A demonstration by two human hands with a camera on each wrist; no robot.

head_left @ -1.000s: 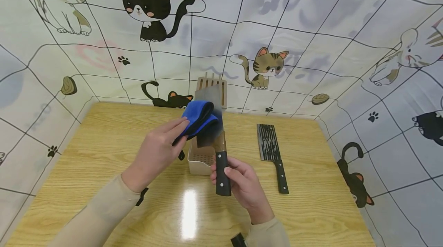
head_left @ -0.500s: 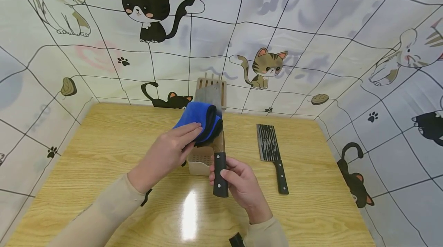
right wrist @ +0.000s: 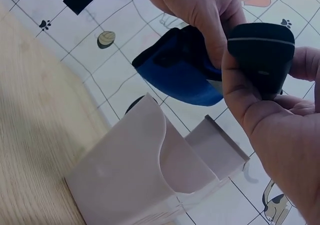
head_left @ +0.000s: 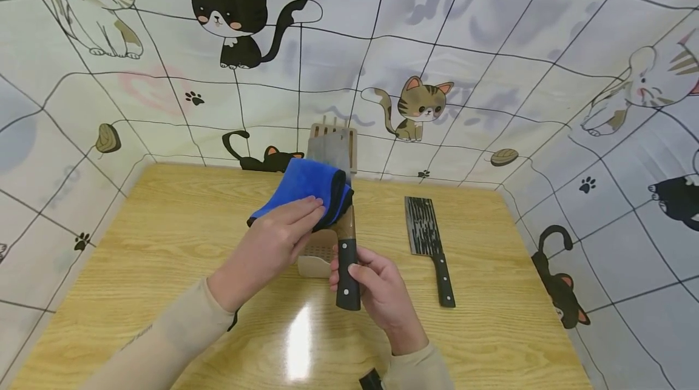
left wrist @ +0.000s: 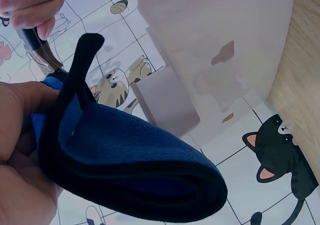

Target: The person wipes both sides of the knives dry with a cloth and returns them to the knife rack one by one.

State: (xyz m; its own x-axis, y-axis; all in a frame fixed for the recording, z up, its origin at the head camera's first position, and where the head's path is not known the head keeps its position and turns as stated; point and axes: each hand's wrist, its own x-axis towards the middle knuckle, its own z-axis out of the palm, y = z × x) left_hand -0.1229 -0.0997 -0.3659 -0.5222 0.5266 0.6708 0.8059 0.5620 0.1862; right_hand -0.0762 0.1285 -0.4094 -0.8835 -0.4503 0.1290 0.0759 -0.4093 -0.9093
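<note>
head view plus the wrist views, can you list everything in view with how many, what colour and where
broad cleaver with riveted black handle: 1, grey and black, held upright in the right hand
folded blue cloth with black edging: 1, blue and black, in the left hand, covering part of the held blade
broad cleaver with black-streaked blade: 1, grey and black, lying on the table's right side
pale beige plastic holder: 1, beige, on the table behind the held cleaver
wood-grain table: 1, yellow-brown, under everything
cat-print wall covering: count unclear, whitish with black grid, back and sides
long sleeves: 2, beige, on both forearms
hands: 2, bare, centre
</note>
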